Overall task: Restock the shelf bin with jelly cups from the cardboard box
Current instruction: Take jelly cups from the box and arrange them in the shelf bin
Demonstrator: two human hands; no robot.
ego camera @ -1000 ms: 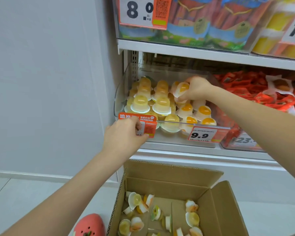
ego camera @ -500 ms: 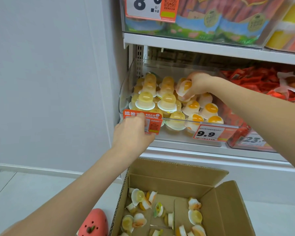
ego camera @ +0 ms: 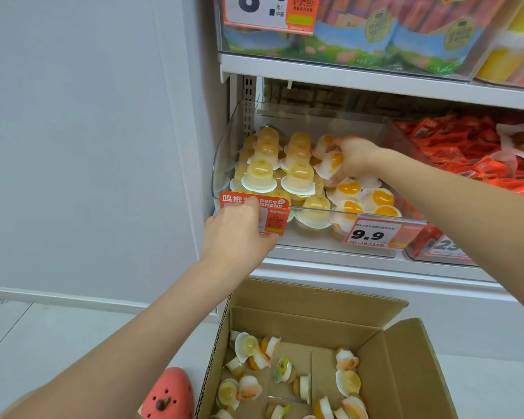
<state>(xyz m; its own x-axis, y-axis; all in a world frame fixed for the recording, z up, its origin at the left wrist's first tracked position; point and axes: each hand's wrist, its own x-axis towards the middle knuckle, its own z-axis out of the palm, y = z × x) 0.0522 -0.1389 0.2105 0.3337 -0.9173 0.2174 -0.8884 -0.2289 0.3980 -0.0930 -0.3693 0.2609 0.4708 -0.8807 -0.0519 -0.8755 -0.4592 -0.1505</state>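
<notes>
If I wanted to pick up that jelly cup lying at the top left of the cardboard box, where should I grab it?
That jelly cup lies tipped on its side in the cardboard box, its wide flat lid rim turned up and outward. I would reach straight down from above through the open top and pinch the narrower domed body just behind the rim. The rim looks thin, while the dome should give the fingers more to close round.

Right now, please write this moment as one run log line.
step: placing | right hand: holds jelly cup over clear bin | left hand: grips bin front | cardboard box: cups remain
</notes>
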